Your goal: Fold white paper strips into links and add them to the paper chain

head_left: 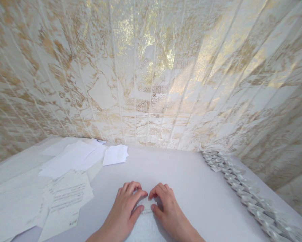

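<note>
While the left hand (125, 210) and right hand (167, 208) – both curled – pinch a paper sheet (145, 228) at bottom centre, folded paper pieces (245, 192) line the frame's lower right.

Left fingers (136, 213), right fingers (157, 211) on white sheet (145, 229); loose papers (65, 159) left, folded pieces (244, 195) right.

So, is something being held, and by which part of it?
The left hand and right hand touch the far end of the white paper, one at each side; whether gripped or only pressed down cannot be told.
</note>
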`<control>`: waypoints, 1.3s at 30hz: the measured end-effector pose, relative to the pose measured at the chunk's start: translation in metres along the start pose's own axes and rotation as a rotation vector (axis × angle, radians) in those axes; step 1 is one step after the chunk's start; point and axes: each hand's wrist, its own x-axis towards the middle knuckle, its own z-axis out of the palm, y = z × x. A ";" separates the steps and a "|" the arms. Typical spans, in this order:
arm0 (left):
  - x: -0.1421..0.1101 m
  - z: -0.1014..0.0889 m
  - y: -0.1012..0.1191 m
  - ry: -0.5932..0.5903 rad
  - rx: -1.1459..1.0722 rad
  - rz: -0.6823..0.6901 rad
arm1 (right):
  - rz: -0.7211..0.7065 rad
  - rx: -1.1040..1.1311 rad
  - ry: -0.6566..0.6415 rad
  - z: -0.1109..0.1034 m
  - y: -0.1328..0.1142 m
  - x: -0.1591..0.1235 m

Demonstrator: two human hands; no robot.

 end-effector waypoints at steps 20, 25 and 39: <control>0.000 -0.003 0.009 -0.030 -0.532 -0.151 | -0.081 0.189 -0.009 0.000 0.002 -0.007; -0.003 0.005 0.011 -0.002 -0.496 -0.150 | -0.324 0.032 0.140 0.002 0.007 -0.009; -0.002 0.005 0.006 -0.075 0.125 0.025 | -0.194 -0.093 0.014 -0.009 0.010 -0.009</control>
